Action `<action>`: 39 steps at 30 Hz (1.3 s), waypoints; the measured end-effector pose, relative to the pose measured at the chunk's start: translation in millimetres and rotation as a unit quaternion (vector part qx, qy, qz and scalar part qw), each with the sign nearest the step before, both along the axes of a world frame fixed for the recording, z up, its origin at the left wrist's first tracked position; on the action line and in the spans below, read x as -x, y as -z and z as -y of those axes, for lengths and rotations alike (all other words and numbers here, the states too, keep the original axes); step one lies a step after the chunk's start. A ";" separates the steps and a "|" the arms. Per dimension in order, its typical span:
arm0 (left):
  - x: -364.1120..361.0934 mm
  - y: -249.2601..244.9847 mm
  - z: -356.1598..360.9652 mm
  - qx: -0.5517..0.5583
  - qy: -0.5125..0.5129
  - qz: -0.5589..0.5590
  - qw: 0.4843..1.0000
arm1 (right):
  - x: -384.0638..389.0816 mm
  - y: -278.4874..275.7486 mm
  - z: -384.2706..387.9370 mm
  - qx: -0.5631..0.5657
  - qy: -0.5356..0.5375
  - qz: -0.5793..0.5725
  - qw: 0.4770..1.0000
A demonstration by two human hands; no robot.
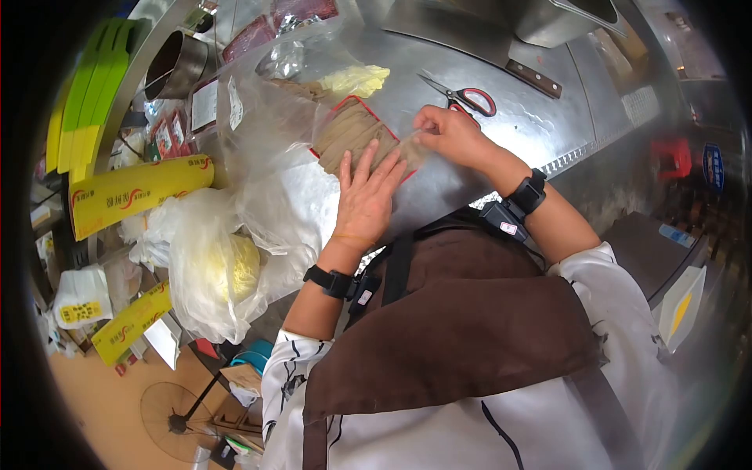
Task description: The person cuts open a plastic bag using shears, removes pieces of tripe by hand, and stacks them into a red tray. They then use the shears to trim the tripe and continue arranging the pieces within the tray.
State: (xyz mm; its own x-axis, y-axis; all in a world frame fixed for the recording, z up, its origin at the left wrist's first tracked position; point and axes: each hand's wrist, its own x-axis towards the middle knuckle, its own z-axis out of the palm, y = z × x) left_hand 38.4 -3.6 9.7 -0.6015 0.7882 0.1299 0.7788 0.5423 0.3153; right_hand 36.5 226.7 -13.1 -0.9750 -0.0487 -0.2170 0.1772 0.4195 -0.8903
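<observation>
A light-brown layered stack of thin, wrinkled sheets with red edging lies on the steel table, partly inside clear plastic. My left hand rests on its near part, palm down with the fingers stretched out. At the stack's right edge, my right hand is closed in a pinch on a thin brown sheet. Scissors with red and black handles lie just beyond my right hand. A pale yellow crumpled piece sits past the far end of the stack.
A broad cleaver with a wooden handle lies at the back, near a steel container. Clear plastic bags crowd the left side, beside a yellow cling film box. A metal pot stands at the back left.
</observation>
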 end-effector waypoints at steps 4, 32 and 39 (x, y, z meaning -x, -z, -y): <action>-1.4 -3.1 -2.5 0.046 0.010 0.004 0.999 | -4.1 13.0 0.1 0.032 0.034 0.002 0.999; 13.5 -10.2 1.6 -0.188 -0.069 -0.030 0.979 | -42.4 -2.0 -8.5 -0.224 0.079 -0.253 0.938; 3.1 -9.4 17.4 -0.126 -0.082 -0.030 0.988 | -36.9 -4.2 26.8 -0.116 -0.025 -0.236 0.965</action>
State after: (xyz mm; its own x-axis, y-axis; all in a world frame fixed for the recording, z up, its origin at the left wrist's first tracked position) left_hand 35.3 -21.1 19.1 -0.7036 0.6189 0.3491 0.7084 0.5726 0.4126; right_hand 73.4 199.8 -8.8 -0.9656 -0.1009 0.2396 -0.2499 0.6141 -0.7486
